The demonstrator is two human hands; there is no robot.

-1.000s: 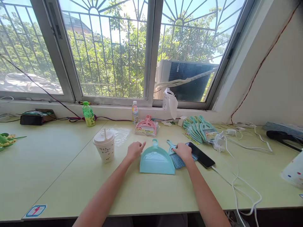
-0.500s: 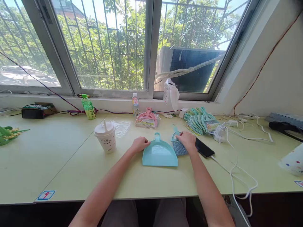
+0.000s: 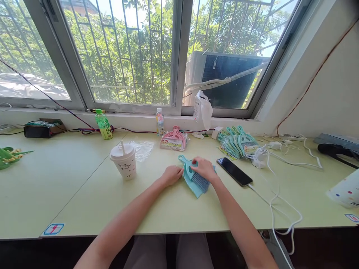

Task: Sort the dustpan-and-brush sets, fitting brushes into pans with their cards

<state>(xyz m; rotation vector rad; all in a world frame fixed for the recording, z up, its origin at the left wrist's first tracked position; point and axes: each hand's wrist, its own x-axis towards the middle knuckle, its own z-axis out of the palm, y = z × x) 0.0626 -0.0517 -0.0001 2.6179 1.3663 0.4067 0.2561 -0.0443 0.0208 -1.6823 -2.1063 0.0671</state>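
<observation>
A light blue dustpan [image 3: 193, 188] stands tilted above the table, turned partly on its side. My left hand [image 3: 171, 175] is closed on its left edge, the fingertips partly hidden. With closed fingers my right hand [image 3: 204, 169] holds a small hand brush [image 3: 201, 182] by its blue head, laid against the dustpan. The brush's grey-blue bristles point down toward the right. Both handles overlap at the upper left, so I cannot tell whether they are joined.
A black phone [image 3: 235, 172] on a white cable lies to the right. Wrapped green dustpan sets [image 3: 238, 142] and a pink set [image 3: 174, 139] sit behind. A lidded cup [image 3: 123, 162] stands left, near a plastic wrapper [image 3: 141, 149] and bottles by the window.
My right hand has brought the brush leftward from beside the phone onto the dustpan. The dustpan, flat earlier, is now turned and tilted in my left hand.
</observation>
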